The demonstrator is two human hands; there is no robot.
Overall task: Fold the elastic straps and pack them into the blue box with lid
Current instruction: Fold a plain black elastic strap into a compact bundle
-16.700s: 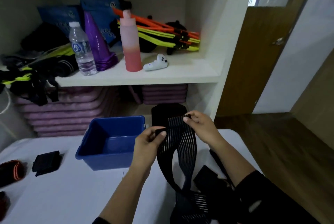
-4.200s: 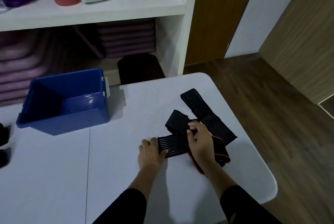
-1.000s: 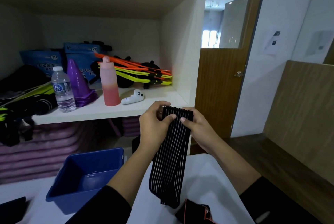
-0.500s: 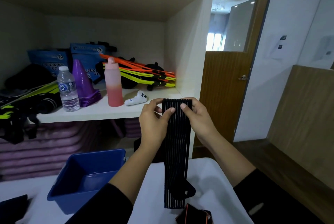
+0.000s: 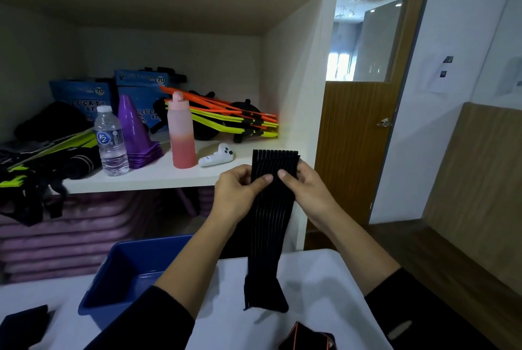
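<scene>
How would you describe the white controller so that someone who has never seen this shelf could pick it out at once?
Start at the white shelf behind the table. Along its front stand a water bottle, purple cones and a tall pink bottle. Just right of the pink bottle lies the controller: the only white item there, small, curved, lying flat, with dark buttons on its rounded end.

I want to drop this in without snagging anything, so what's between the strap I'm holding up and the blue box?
In the head view, only your left forearm crosses between the hanging elastic strap and the blue box; below it, the white table is bare.
</scene>
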